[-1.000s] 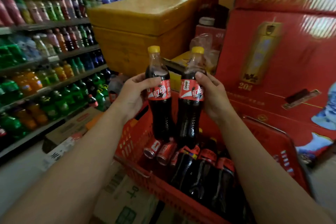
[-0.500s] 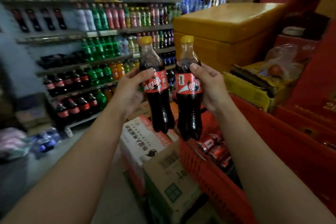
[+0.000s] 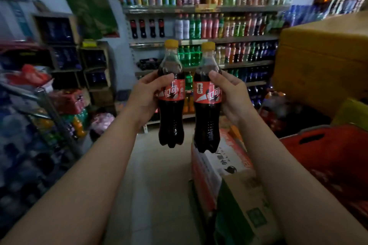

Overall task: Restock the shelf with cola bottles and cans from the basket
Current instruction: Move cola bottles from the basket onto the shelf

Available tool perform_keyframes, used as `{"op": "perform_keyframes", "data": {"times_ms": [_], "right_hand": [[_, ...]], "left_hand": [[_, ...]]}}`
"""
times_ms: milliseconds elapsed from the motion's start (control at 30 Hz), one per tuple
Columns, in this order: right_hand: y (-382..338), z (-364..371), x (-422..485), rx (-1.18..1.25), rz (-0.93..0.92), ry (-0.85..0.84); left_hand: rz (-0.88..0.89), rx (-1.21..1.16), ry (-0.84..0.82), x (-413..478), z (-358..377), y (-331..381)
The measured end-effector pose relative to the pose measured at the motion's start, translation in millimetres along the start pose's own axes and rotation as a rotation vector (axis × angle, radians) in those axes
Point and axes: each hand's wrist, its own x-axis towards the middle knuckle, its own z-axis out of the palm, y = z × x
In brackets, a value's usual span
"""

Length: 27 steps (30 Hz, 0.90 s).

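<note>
**Head view: two cola bottles held upright, facing the shelf.** I had the left hand (image 3: 146, 98) curled round the left bottle (image 3: 171, 125) at its label, with the thumb laid across the front. The right hand (image 3: 234, 96) gripped the right bottle (image 3: 207, 127) the same way. The other fingers lay behind the bottles, and I could not tell how they sat. Both bottles hung in mid-air, side by side and just apart, well short of the shelf (image 3: 239, 38). A short row of cola bottles (image 3: 147, 28) stood there at the left of the second visible tier. The red basket (image 3: 338, 157) lay low at the right edge.

Risks, as I judged them:
- Each grip sat high, so the heavy lower body could swing and slip through the fingers.
- The two bottles could knock together.
- A cardboard carton (image 3: 225, 167) stood on the floor just below the right bottle and could catch a foot or the bottle's base on the approach.
- Placing with both hands full could topple bottles already in the row.
</note>
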Motion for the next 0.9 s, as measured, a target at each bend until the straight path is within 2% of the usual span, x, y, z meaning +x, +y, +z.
{"op": "perform_keyframes", "data": {"times_ms": [333, 633, 900], "right_hand": [[58.7, 73.7, 4.8, 0.072, 0.137, -0.137], [75.6, 76.2, 18.3, 0.008, 0.178, -0.182], [81.9, 60.8, 48.5, 0.022, 0.195, -0.211]], "left_hand": [[0.048, 0.059, 0.235, -48.9, -93.6, 5.7], [0.056, 0.079, 0.343, -53.8, -122.6, 3.6], [0.073, 0.042, 0.345, -22.2, -119.0, -8.0]]}}
